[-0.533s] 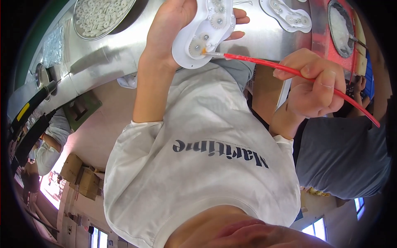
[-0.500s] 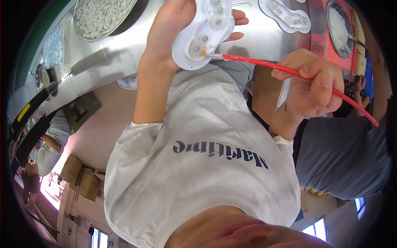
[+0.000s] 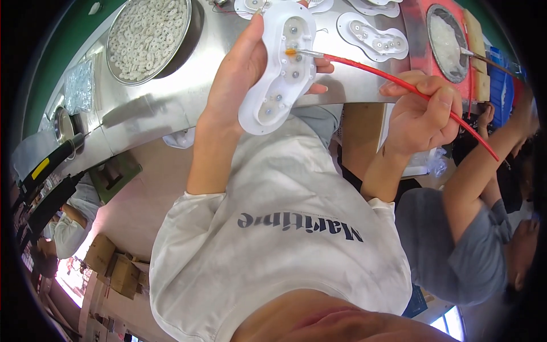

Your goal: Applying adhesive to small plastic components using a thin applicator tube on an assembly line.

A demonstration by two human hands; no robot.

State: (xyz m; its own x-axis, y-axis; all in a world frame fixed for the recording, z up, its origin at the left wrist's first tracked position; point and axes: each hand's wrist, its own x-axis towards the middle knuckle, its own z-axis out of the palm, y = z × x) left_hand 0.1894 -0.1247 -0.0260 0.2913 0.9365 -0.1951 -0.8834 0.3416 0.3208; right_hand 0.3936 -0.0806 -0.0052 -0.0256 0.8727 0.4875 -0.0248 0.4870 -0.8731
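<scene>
My left hand (image 3: 228, 94) holds a white plastic housing (image 3: 263, 77) from below, its fingertips showing past the right edge. The housing is long, waisted in the middle, and has small gears and metal pins in its recess. My right hand (image 3: 424, 114) is closed round the red handle of a thin paintbrush (image 3: 370, 72). The orange-stained bristles touch the upper part of the recess, among the gears. Further right on the table lies a similar white housing (image 3: 373, 37) with gears in it.
A round metal bowl (image 3: 137, 84) of small white gears (image 3: 147, 40) stands at the far left on the metal table (image 3: 188, 74). More housings (image 3: 373, 7) lie behind. At right, a round tub (image 3: 431, 54) of whitish paste holds another brush (image 3: 484, 58). A co-worker's arm (image 3: 476, 165) reaches in there.
The brush tip has gone from the housing's near end to its upper part. Housing and table appear lower in the picture. The co-worker's arm has come into view at right.
</scene>
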